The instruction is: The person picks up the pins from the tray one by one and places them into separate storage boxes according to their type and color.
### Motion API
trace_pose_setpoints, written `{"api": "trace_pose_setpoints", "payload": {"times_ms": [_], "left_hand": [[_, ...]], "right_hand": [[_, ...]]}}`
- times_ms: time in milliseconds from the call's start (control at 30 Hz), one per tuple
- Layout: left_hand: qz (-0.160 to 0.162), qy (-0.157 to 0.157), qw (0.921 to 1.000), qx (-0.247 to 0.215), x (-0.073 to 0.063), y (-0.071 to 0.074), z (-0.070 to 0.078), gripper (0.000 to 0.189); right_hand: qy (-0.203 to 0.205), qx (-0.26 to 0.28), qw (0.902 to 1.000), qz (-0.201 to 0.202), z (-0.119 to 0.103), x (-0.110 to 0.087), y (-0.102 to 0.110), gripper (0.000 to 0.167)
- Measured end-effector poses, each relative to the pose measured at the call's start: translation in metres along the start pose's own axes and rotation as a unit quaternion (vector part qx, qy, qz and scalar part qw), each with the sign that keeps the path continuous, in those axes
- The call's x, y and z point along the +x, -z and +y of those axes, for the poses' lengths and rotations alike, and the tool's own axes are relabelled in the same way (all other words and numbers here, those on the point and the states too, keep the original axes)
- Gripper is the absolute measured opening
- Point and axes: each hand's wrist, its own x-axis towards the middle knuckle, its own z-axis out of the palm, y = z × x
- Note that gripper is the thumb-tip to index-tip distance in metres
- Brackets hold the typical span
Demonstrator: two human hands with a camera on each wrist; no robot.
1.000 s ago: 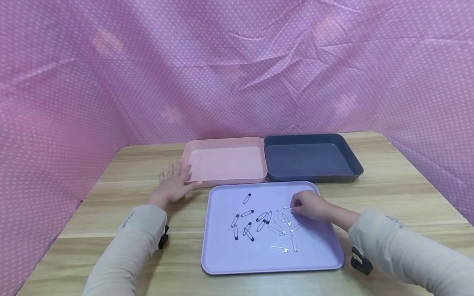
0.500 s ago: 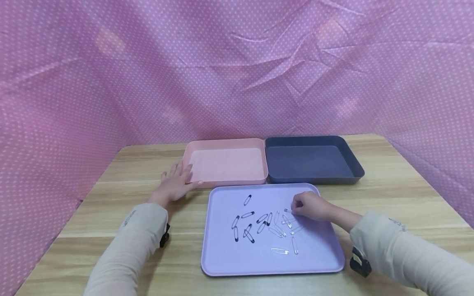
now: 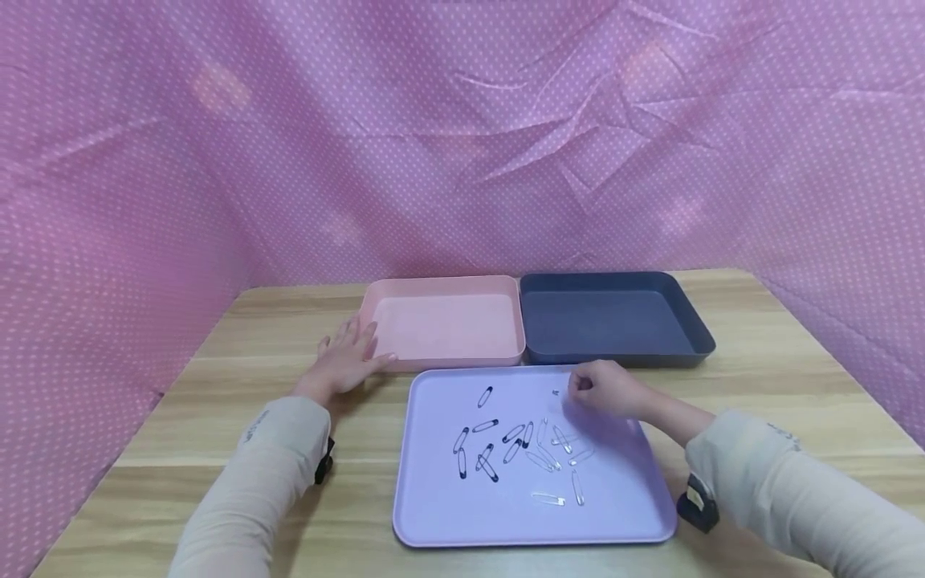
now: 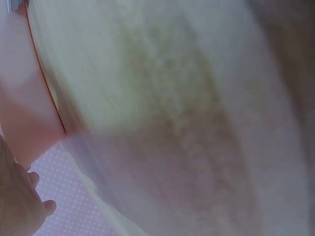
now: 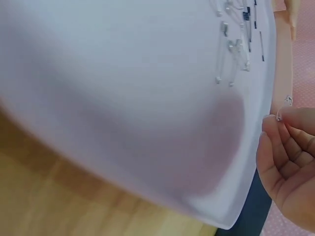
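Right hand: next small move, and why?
I'd probably carry the safety pin forward, past the far rim of the lavender tray. The right hand pinches it near that rim, apart from the other pins, and the pink tray and dark tray lie just beyond, with no pins visible in either.

we are seeing safety pins (image 3: 512, 451) lying on a tray (image 3: 506, 522), a left box (image 3: 444, 325) and right box (image 3: 610, 321) sitting behind it, everything resting on a table (image 3: 217, 393) before a curtain (image 3: 462, 177).
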Motion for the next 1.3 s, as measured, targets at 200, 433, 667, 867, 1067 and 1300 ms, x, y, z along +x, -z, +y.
{"api": "trace_pose_setpoints", "payload": {"times_ms": [200, 433, 667, 867, 1067, 1300], "left_hand": [[-0.004, 0.004, 1.0000, 0.001, 0.003, -0.001, -0.002, 0.081], [-0.001, -0.004, 1.0000, 0.000, 0.004, 0.000, 0.001, 0.083], [-0.003, -0.003, 0.9999, 0.009, 0.007, 0.000, 0.000, 0.084], [-0.004, -0.001, 1.0000, 0.008, 0.010, 0.000, -0.001, 0.083], [-0.012, 0.005, 0.9999, -0.005, 0.011, 0.000, -0.001, 0.083], [-0.012, 0.006, 0.9999, -0.010, 0.011, -0.001, -0.002, 0.084]], "right_hand": [[-0.008, 0.045, 0.9989, -0.003, -0.007, 0.006, 0.004, 0.010], [-0.013, 0.100, 0.9949, -0.002, -0.013, 0.015, 0.007, 0.007], [-0.004, 0.133, 0.9911, 0.006, -0.018, 0.024, 0.006, 0.007], [0.002, 0.149, 0.9886, 0.022, -0.021, 0.033, 0.005, 0.005], [-0.007, 0.157, 0.9869, 0.036, -0.026, 0.040, 0.004, 0.004], [-0.043, 0.167, 0.9834, 0.055, -0.031, 0.051, -0.001, 0.004]]}}
